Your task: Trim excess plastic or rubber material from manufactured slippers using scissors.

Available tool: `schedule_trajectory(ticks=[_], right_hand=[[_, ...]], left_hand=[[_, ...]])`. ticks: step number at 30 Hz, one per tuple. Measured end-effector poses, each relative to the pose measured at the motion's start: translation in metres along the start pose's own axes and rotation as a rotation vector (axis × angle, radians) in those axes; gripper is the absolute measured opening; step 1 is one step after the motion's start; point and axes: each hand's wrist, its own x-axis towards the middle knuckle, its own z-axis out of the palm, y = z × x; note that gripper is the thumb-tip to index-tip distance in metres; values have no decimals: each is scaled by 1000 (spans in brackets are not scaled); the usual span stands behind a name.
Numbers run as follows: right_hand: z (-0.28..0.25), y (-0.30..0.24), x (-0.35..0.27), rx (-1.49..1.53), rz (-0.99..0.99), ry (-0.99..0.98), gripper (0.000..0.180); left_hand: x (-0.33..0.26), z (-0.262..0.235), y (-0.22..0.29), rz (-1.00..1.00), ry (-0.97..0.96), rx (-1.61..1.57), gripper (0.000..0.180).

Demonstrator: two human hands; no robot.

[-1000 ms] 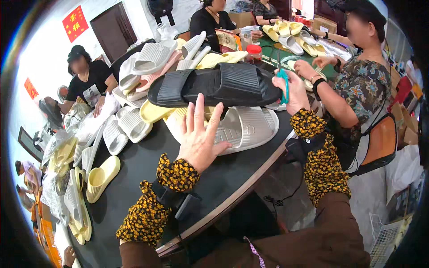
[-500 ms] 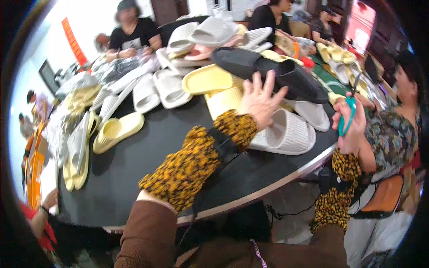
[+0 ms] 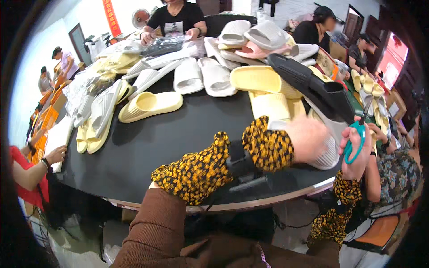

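Motion smears my left hand [image 3: 308,139], so its fingers do not show clearly. It is over a white ribbed slipper [image 3: 330,154] near the table's right side, hiding much of it; I cannot tell if they touch. My right hand [image 3: 355,158] is closed round the teal handles of a pair of scissors [image 3: 360,129], blades pointing up, just off the table's right edge. Beyond my left hand, a pair of black slippers [image 3: 313,85] rests on the pile. Yellow slippers [image 3: 254,79] lie beside and partly under them.
More white slippers [image 3: 187,77] and a single yellow slipper [image 3: 149,106] lie on the black round table [image 3: 178,147]. Plastic-wrapped slippers crowd the left side. A person [image 3: 176,20] sits across; another person's arm [image 3: 33,172] reaches in at the left, and a co-worker is close at the right.
My left hand has come away from the black slippers, moving right and nearer to me. The view has shifted leftward. The scissors stay in my right hand.
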Motion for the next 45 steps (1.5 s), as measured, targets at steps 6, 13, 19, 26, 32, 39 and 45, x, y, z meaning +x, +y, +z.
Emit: schedule_trajectory(ticks=[6,13,19,26,32,39,45], right_hand=[[52,8,-6,52,81,-96,37],[83,6,-17,28,72,-189,40],[96,6,-21,38,87,-234,40],[101,12,-24,75,113,-260,38],[100,11,-25,74,112,-263,38],[94,10,-24,37,106,-236,39],[101,5,-23,9,138,-263,36]], left_hand=[[-89,-32,68,628,-336,-704,19],[-140,-21,109,781,-454,-1225,29],[-145,-23,116,837,-466,-1301,27],[-146,-18,117,901,-394,-1287,26],[-136,-34,113,1037,-617,-1178,20],[-140,-32,117,772,-154,-969,25],[-135,-37,90,700,31,-908,21]])
